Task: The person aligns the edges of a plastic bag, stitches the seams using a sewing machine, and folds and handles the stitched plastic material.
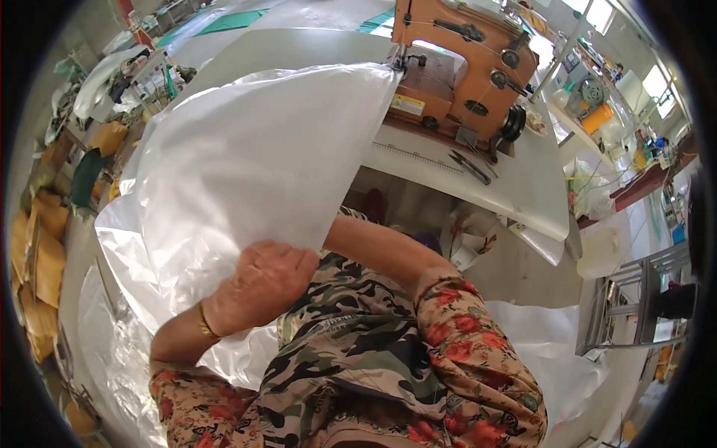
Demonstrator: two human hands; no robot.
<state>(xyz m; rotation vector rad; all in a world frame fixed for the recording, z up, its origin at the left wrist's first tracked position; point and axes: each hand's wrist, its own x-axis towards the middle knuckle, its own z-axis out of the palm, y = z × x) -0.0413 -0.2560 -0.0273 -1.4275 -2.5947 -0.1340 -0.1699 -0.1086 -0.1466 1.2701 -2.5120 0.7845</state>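
A large sheet of shiny white plastic film (246, 149) stretches from my lap up over the work table. Its far corner lies at the needle of an orange-brown sewing machine (459, 71). My left hand (270, 278) is closed on the near edge of the film, knuckles up, with a gold bracelet at the wrist. My right forearm (381, 246) reaches left and passes behind the film, which hides the hand and its fingers. More of the film hangs in creased folds on my left.
Dark thread snips (472, 168) lie on the pale tabletop (530, 179), beside a printed measuring scale. A grey metal frame (635, 306) stands at right. Brown wrapped bundles (45, 261) are piled at far left. Another white sheet (538, 340) lies low on the right.
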